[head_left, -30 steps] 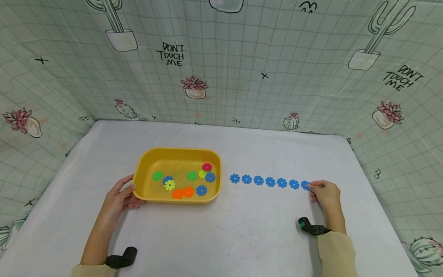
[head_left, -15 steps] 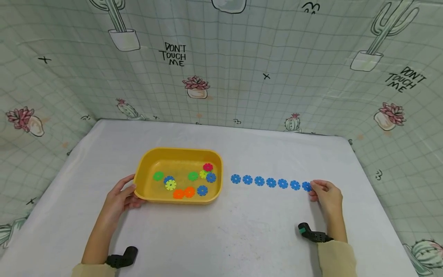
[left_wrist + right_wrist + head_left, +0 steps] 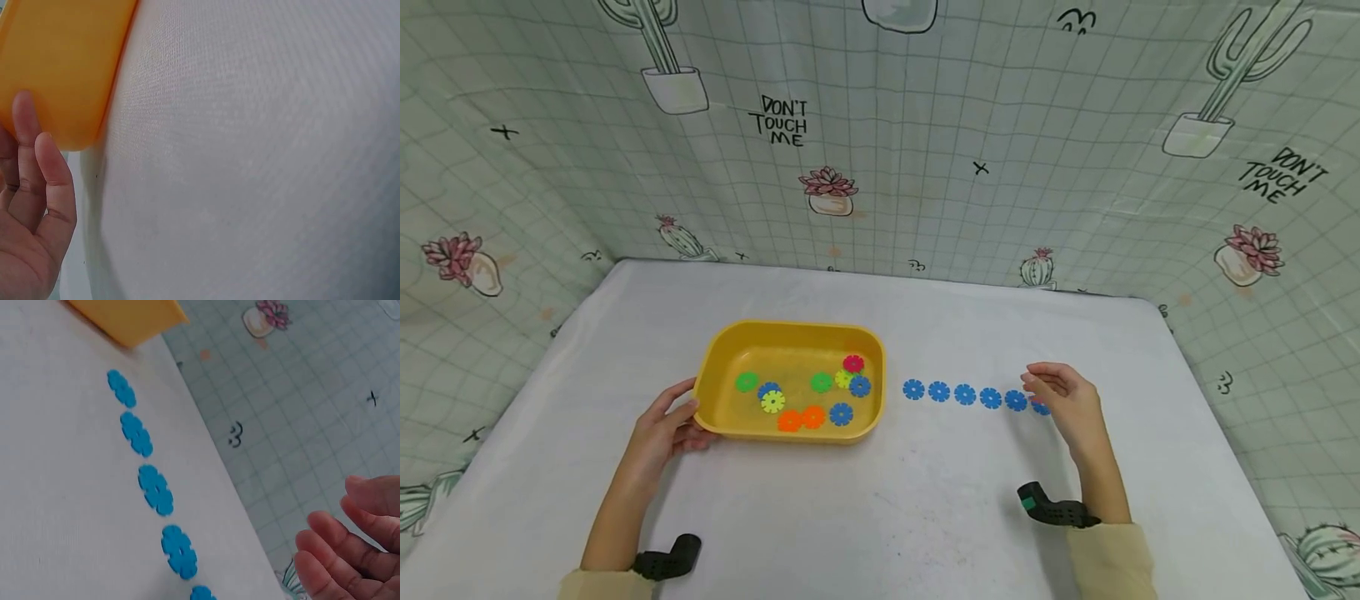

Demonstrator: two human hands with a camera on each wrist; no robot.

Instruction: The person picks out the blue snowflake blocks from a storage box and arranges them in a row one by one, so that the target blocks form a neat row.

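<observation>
In the head view, my left hand [image 3: 662, 425] holds the left end of a yellow tray [image 3: 790, 327]. In the left wrist view, its fingers [image 3: 59, 181] lie against the outer wall of the tray [image 3: 69, 56]. Snowflake discs in several colours lie inside, including a red disc [image 3: 853, 364], an orange disc [image 3: 789, 421] and a blue disc [image 3: 841, 414]. To the right of the tray runs a row of blue snowflake discs [image 3: 965, 394]. Over the row's right end hovers my right hand [image 3: 1071, 404], empty with loosely bent fingers, hiding the end of the row.
Everything stands on a white-covered table [image 3: 880, 517]. A cloth backdrop [image 3: 910, 125] with a grid and cactus prints rises behind and along the sides. Each wrist wears a black camera band, such as the right band [image 3: 1056, 508].
My right hand has let go of the last blue snowflake disc in the row, lifted and moved left. The left hand stays at the tray.
</observation>
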